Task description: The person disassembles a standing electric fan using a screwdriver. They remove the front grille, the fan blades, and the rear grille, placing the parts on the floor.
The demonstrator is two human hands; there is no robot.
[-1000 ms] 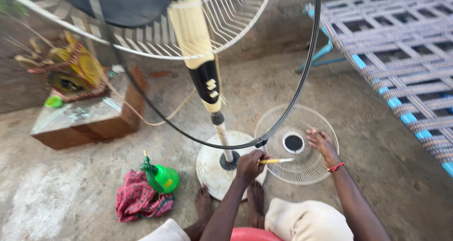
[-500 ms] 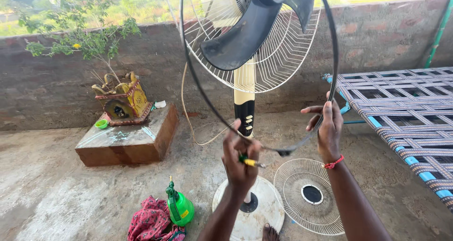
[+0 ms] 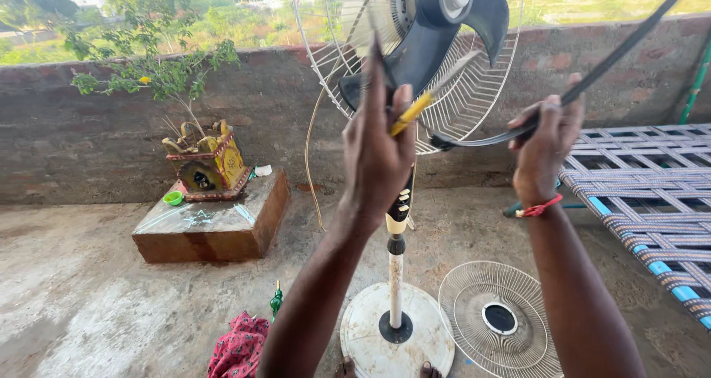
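Observation:
A pedestal fan (image 3: 437,45) stands in front of me, with dark blades and a white rear grille, on a round white base (image 3: 396,333). My left hand (image 3: 378,148) is raised before the fan head and holds a yellow-handled screwdriver (image 3: 409,114). My right hand (image 3: 546,142) grips the black rim ring (image 3: 592,74) of the fan guard, which runs up to the right. The loose front grille (image 3: 498,319) lies flat on the floor beside the base.
A green bottle (image 3: 276,301) and a red patterned cloth (image 3: 238,347) lie on the concrete floor at lower left. A small yellow shrine (image 3: 207,163) sits on a brown block (image 3: 215,230) by the brick wall. A woven cot (image 3: 652,193) stands at right.
My view has tilted up from the floor to the fan head. Both hands rose; my left hand with the screwdriver now sits at the fan head, my right lifted the rim ring higher.

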